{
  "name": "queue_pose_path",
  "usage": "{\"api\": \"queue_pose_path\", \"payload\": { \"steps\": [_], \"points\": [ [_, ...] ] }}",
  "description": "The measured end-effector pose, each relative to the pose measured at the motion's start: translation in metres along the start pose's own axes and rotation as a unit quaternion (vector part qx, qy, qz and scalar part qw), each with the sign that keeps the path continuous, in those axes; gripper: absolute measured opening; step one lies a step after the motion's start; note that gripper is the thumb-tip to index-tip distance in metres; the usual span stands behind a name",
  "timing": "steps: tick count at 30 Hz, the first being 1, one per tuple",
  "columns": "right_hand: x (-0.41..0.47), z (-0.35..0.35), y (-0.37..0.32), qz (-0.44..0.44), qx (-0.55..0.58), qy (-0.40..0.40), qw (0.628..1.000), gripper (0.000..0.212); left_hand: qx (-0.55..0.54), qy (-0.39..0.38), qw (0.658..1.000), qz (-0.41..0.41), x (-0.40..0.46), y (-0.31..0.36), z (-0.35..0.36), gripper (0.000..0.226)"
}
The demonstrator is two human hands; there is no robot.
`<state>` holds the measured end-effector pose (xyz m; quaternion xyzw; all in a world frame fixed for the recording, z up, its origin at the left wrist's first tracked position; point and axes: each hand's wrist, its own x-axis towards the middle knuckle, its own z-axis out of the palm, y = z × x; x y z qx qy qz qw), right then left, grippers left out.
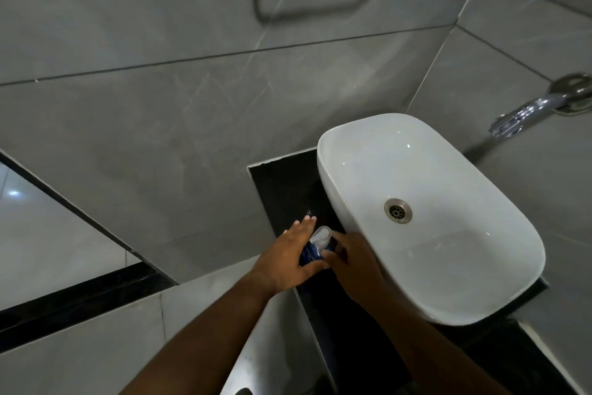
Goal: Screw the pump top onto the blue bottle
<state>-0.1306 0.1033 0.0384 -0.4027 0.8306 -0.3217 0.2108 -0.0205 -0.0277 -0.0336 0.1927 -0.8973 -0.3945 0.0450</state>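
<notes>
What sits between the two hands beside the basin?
The blue bottle with its pale pump top, between left hand and right hand, in the head view.

bottle (pixel 310 254) blue | pump top (pixel 321 235) whitish-clear | basin (pixel 455 266) white | counter (pixel 285 189) black | wall tiles (pixel 160 106) grey, veined

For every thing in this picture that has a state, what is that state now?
Blue bottle: gripped by the left hand, above the black counter.
Pale pump top: on the bottle's neck, right hand at it.
White oval basin: empty, drain open.
Chrome tap: not running.
</notes>
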Motion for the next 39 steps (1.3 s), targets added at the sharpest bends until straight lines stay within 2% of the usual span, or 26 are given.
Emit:
{"api": "queue_pose_path", "payload": {
  "steps": [2,7,12,19,26,32,34,37,38,39],
  "points": [
    [-0.002,0.008,0.005,0.02,-0.041,0.03,0.999,0.019,-0.04,0.021,0.998,-0.041,-0.001,0.003,0.003,0.1],
    [0.006,0.022,-0.001,0.044,-0.02,0.073,0.996,0.017,-0.112,0.073,0.989,-0.065,-0.001,0.003,-0.001,0.073],
    [0.029,0.03,-0.012,0.056,0.037,0.055,0.996,0.02,-0.146,0.125,0.978,-0.086,0.007,-0.012,-0.014,0.077],
    [0.096,0.047,-0.028,0.049,0.044,0.053,0.996,0.017,-0.199,0.133,0.965,-0.105,0.047,-0.043,-0.051,0.078],
    [0.178,0.063,-0.045,0.007,0.031,0.077,0.997,0.021,-0.299,0.178,0.927,-0.143,0.098,-0.077,-0.09,0.055],
    [0.217,0.071,-0.057,-0.019,0.029,0.112,0.993,0.015,-0.292,0.175,0.928,-0.154,0.127,-0.092,-0.12,0.055],
    [0.223,0.07,-0.06,-0.031,0.018,0.101,0.994,0.017,-0.29,0.174,0.93,-0.147,0.131,-0.095,-0.124,0.055],
    [0.221,0.058,-0.078,-0.05,-0.066,0.086,0.993,0.019,-0.243,0.155,0.946,-0.148,0.131,-0.09,-0.13,0.057],
    [0.223,0.042,-0.086,-0.064,-0.06,0.13,0.988,0.023,-0.224,0.147,0.953,-0.143,0.13,-0.092,-0.132,0.059],
    [0.223,0.02,-0.097,-0.08,0.03,0.177,0.98,0.028,-0.177,0.141,0.964,-0.14,0.127,-0.09,-0.136,0.063]
  ]
}}
